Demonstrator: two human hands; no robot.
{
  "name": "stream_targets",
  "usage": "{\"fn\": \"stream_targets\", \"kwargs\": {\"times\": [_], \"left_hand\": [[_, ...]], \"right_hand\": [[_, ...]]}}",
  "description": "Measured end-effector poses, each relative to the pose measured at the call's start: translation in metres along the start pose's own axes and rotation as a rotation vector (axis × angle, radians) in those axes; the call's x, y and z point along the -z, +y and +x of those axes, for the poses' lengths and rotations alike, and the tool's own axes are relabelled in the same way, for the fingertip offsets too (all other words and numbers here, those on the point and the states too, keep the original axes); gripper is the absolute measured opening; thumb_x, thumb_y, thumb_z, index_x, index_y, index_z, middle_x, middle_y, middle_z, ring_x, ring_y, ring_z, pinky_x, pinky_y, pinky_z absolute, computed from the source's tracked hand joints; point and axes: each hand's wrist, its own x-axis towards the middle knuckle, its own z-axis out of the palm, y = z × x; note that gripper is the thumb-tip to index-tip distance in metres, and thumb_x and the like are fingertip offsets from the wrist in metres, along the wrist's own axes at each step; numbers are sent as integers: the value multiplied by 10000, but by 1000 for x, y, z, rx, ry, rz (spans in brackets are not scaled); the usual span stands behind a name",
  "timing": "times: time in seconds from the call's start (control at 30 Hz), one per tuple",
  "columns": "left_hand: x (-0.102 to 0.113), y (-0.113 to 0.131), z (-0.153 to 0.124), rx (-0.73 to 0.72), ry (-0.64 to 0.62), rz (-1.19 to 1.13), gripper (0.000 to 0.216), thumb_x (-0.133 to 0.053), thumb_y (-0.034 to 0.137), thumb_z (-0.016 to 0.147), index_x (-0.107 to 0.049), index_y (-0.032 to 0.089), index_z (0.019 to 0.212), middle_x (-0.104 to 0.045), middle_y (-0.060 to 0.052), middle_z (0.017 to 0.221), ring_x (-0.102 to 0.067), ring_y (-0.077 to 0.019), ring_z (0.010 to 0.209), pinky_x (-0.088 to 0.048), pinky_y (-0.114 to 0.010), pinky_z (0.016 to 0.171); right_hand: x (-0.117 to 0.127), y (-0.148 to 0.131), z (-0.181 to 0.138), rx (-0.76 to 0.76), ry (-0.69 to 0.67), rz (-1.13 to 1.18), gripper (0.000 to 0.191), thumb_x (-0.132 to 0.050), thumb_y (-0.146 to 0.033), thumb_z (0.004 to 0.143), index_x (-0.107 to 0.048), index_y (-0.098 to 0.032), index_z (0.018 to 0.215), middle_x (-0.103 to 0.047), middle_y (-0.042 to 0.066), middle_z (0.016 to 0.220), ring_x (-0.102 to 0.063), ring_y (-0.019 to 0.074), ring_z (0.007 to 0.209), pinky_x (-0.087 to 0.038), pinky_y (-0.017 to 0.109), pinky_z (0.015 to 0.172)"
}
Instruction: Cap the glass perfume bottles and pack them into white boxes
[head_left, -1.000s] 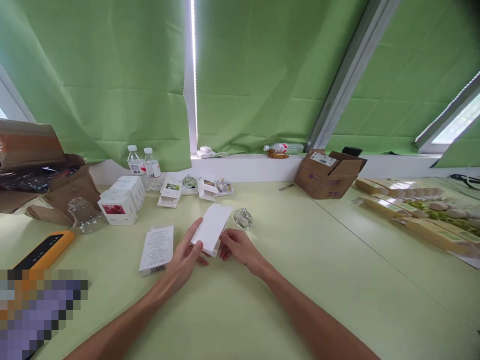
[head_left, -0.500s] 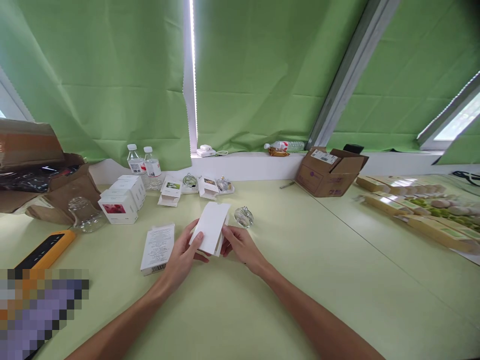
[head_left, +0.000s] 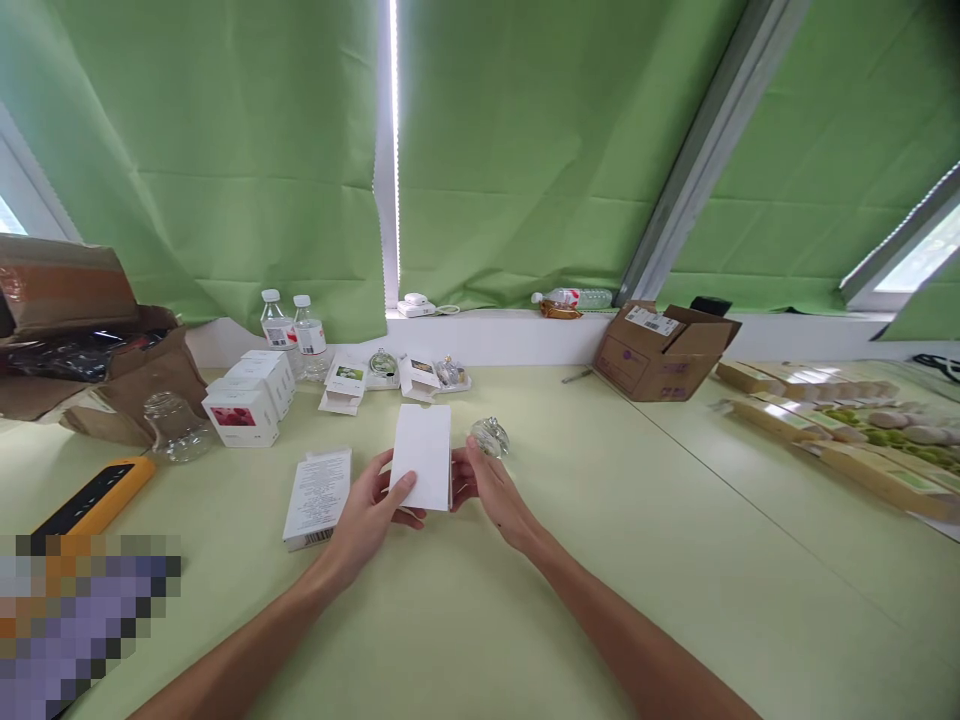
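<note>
A blank white box (head_left: 422, 455), folded from card, stands tilted in front of me above the table. My left hand (head_left: 371, 505) grips its lower left, thumb across the front and fingers behind. At the box's right edge is my right hand (head_left: 487, 490), its fingertips curled against the side and partly hidden. Just behind that hand lies a round item in silvery clear wrapping (head_left: 491, 436), partly covered by my fingers. To the left of my left hand, a printed white box (head_left: 319, 497) lies flat on the table.
Several small white boxes (head_left: 244, 412), a clear jar (head_left: 174, 428) and two bottles (head_left: 310, 335) stand at the left. Opened boxes with wrapped items (head_left: 382, 367) line the back. A carton (head_left: 652, 355) and long yellow packages (head_left: 877, 475) are at the right.
The white box has turned more upright and square to me, and its open right side looks closed. My right hand has shifted slightly right, its thumb off the box's edge.
</note>
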Motion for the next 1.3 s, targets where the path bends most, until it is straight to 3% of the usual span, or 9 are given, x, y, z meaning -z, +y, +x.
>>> {"fn": "stream_targets", "kwargs": {"times": [0.2,0.37,0.53,0.83,1.0,1.3], "left_hand": [[1,-2,-1,-61,-34,61,526,-548,450,874,-426,198,1319,-638,-109,1125,-653,-232,904,-600,-364,650],[3,2,-1,-101,-25,100,480,-492,458,901,-454,190,1297,-648,-100,1096,-645,-245,948,-604,-378,665],[2,6,-3,-123,-19,142,489,-505,463,891,-459,196,1299,-643,-97,1108,-647,-240,938,-600,-374,670],[6,13,-2,-186,44,223,456,-471,454,911,-478,205,1292,-633,-93,1150,-631,-223,979,-534,-318,755],[3,16,-5,-214,105,222,530,-521,458,883,-407,246,1355,-581,-106,1256,-653,-222,937,-543,-296,675],[8,20,-4,-211,105,220,380,-552,444,867,-551,213,1169,-683,-74,1043,-655,-217,880,-538,-290,657]], "right_hand": [[3,-1,2,-11,5,-84,423,-587,-574,818,-637,-161,890,-675,48,789,-640,170,681,-528,288,608],[6,-3,3,-34,-22,-128,442,-599,-578,804,-645,-154,920,-680,58,800,-630,162,664,-513,275,579],[8,-7,1,-50,-37,-172,457,-625,-584,776,-651,-159,944,-651,33,748,-551,112,539,-413,229,452],[7,-7,1,-42,-67,-176,457,-648,-574,759,-675,-160,949,-670,43,768,-574,122,572,-468,251,513],[5,-9,-3,-60,-130,-199,424,-651,-558,762,-690,-176,942,-690,55,839,-602,143,628,-484,263,548],[4,-6,-4,-88,-179,-218,406,-634,-555,782,-691,-170,899,-677,51,805,-583,138,617,-470,256,549]]}}
